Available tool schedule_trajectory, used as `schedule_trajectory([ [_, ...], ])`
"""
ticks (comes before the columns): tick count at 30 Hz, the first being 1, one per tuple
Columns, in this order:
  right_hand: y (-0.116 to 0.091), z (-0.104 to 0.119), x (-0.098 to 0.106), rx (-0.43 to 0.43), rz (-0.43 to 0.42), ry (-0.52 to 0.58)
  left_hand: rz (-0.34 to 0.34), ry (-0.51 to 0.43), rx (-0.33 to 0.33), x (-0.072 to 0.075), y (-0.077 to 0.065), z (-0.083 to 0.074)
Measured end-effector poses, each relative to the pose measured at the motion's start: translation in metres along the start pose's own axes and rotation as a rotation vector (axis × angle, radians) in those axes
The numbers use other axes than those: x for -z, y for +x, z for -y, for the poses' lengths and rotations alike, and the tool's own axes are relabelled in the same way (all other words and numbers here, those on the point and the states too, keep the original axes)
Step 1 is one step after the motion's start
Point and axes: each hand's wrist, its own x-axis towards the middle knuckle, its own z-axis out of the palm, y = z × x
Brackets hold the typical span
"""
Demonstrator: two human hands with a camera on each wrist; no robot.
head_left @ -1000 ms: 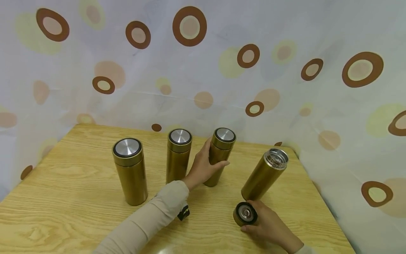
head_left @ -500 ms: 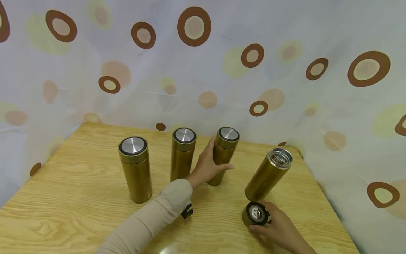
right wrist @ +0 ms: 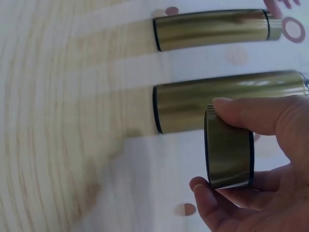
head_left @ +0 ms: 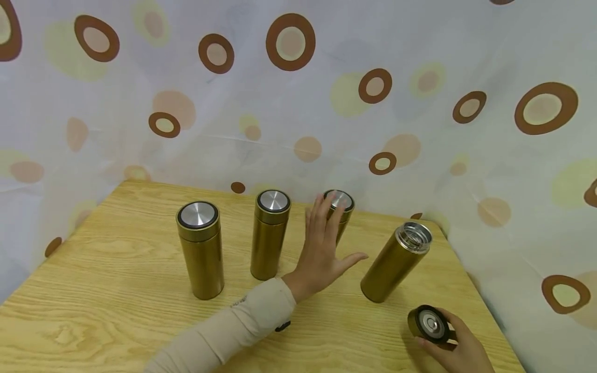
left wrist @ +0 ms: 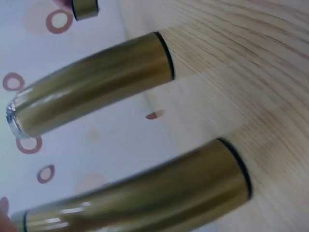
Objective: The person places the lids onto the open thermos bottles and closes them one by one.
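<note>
In the head view my left hand point(head_left: 318, 256), fingers straight and spread, is in front of a capped gold thermos point(head_left: 346, 220) and partly hides it. Whether the fingertips touch its lid cannot be seen. To the right stands an uncapped thermos point(head_left: 391, 270), its steel mouth showing. My right hand point(head_left: 466, 349) pinches a thermos lid point(head_left: 430, 324) between thumb and fingers, its inner side facing up toward the head camera. In the right wrist view the lid point(right wrist: 229, 150) is seen edge-on, beside the uncapped thermos point(right wrist: 179, 107). The left wrist view has the capped thermos point(left wrist: 164, 191) lowest.
Two more capped thermoses stand to the left, one in the middle point(head_left: 268, 248) and one nearer the left side point(head_left: 203, 264). All stand on a wood-grain table point(head_left: 116, 290). A white cloth with circle patterns point(head_left: 261, 109) hangs behind and to the right.
My left hand has let go of the third thermos, its fingers straightening upward as it drew back. The right hand has carried the lid to the right, away from the uncapped thermos.
</note>
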Motion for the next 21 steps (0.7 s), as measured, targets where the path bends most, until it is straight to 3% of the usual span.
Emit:
schedule_trajectory([
  [4, -0.001, -0.010, 0.008, -0.003, -0.043, 0.020, 0.034, -0.061, -0.195, -0.005, 0.011, -0.010],
  [7, -0.002, -0.015, 0.012, -0.027, -0.055, 0.041, 0.125, -0.141, -0.214, -0.011, 0.018, -0.018],
  [9, -0.001, -0.017, 0.014, -0.052, -0.047, 0.057, 0.194, -0.188, -0.164, -0.016, 0.020, -0.024],
  [13, 0.000, -0.018, 0.016, -0.084, -0.032, 0.074, 0.310, -0.301, 0.011, -0.025, 0.022, -0.030],
  [17, 0.001, -0.019, 0.017, -0.095, -0.040, 0.078, 0.403, -0.393, 0.199, -0.034, 0.020, -0.030],
  [21, 0.001, -0.020, 0.019, -0.098, -0.053, 0.076, 0.497, -0.464, 0.346, -0.043, 0.019, -0.028],
])
